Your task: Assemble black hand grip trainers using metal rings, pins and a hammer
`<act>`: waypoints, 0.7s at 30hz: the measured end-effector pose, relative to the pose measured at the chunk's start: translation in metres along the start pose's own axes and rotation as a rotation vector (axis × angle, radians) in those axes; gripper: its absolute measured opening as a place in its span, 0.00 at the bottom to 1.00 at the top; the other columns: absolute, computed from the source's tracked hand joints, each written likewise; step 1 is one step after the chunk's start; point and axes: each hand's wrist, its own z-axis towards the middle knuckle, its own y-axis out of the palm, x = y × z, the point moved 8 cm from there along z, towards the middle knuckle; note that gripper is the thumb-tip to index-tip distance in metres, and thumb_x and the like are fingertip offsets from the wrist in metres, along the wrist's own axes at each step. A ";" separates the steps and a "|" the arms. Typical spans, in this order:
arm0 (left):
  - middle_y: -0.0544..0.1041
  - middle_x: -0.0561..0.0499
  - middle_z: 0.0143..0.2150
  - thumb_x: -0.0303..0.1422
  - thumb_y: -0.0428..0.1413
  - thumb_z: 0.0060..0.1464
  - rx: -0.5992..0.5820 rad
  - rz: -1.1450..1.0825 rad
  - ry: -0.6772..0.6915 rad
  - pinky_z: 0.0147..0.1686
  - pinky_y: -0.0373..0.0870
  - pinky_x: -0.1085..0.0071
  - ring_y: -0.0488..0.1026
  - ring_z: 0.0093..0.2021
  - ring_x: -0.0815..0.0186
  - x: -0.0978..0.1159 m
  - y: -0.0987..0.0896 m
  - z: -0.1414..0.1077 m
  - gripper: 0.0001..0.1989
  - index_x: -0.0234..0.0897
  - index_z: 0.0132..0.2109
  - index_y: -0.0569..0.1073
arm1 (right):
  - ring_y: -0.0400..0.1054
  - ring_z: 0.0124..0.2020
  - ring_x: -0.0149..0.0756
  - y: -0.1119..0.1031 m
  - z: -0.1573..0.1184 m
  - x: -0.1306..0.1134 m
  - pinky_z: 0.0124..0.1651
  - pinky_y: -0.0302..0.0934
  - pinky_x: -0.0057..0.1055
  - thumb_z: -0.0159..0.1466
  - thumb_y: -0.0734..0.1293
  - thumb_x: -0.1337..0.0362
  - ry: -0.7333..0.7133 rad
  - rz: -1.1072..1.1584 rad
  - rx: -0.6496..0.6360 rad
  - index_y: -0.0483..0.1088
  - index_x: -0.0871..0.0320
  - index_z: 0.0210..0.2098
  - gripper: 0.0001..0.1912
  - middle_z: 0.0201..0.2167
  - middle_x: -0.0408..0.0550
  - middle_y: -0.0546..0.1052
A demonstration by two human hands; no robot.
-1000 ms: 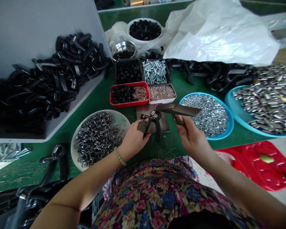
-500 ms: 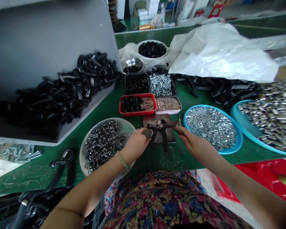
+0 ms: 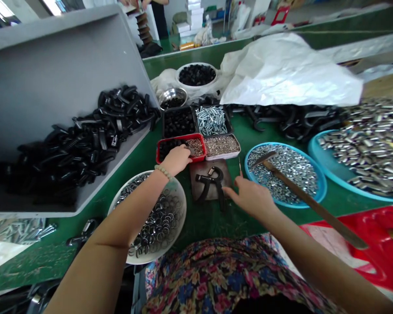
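My left hand (image 3: 178,159) reaches into the red tray (image 3: 204,148), its fingers down on dark pieces and small brass-coloured hooks; what they pinch is hidden. A black spring hand grip (image 3: 212,179) lies on a dark metal plate (image 3: 225,172) between my hands. My right hand (image 3: 249,196) is just right of that plate, fingers spread and not touching the grip. A thin metal pin (image 3: 239,166) stands close above its index finger. A long flat bar tool (image 3: 309,200) lies apart from the hand, across the blue basin (image 3: 324,185) of steel nuts.
A white plate (image 3: 180,231) of steel rings sits under my left forearm. Black trays hold screws and dark parts at the back. Heaped black grips lie on a grey board (image 3: 68,74) at left. A second blue basin (image 3: 314,150) of steel sleeves stands right.
My left hand has let go of the black grip and moved back into the red tray. The long bar tool has left my right hand and now lies across the blue basin.
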 end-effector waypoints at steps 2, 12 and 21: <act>0.74 0.42 0.46 0.32 0.57 0.55 -0.027 -0.117 -0.029 0.47 0.68 0.68 0.75 0.43 0.60 -0.007 0.003 0.001 0.12 0.30 0.44 0.77 | 0.72 0.30 0.45 0.014 0.007 -0.028 0.31 0.60 0.36 0.64 0.58 0.46 -0.029 0.062 -0.112 0.70 0.61 0.35 0.23 0.29 0.58 0.77; 0.78 0.44 0.39 0.36 0.58 0.54 0.038 -0.355 -0.008 0.44 0.68 0.69 0.75 0.39 0.61 -0.008 0.001 0.002 0.12 0.33 0.43 0.75 | 0.47 0.07 0.23 0.043 0.010 -0.003 0.13 0.38 0.19 0.56 0.68 0.52 0.225 1.415 -0.211 0.54 0.53 0.37 0.20 0.10 0.27 0.60; 0.78 0.40 0.42 0.32 0.48 0.61 -0.078 -0.098 0.060 0.47 0.67 0.67 0.76 0.42 0.59 -0.002 0.001 0.010 0.14 0.31 0.42 0.77 | 0.48 0.07 0.21 0.042 -0.004 0.005 0.11 0.40 0.17 0.56 0.70 0.54 0.227 1.705 -0.169 0.56 0.54 0.45 0.24 0.13 0.27 0.62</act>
